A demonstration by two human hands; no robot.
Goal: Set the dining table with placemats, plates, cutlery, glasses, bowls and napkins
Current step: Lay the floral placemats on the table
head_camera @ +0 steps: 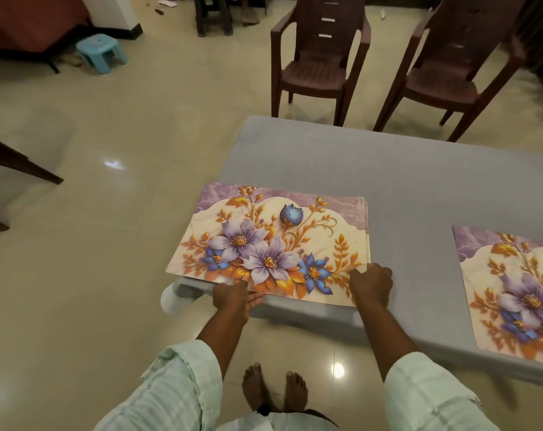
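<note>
Floral placemat stack (273, 244), purple and blue blooms on cream, overhangs the grey table's (388, 181) near-left corner. Left hand (232, 298) pinches its near edge; right hand (371, 284) grips its near-right corner.

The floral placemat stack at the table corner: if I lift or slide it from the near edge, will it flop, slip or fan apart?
The placemat stack overhangs the table corner and looks flat there, so probably fairly stiff. Layered edges show at its right side, so the sheets may fan apart if pushed. The glossy print suggests they slide easily. The left hand and right hand hold the near edge.
</note>
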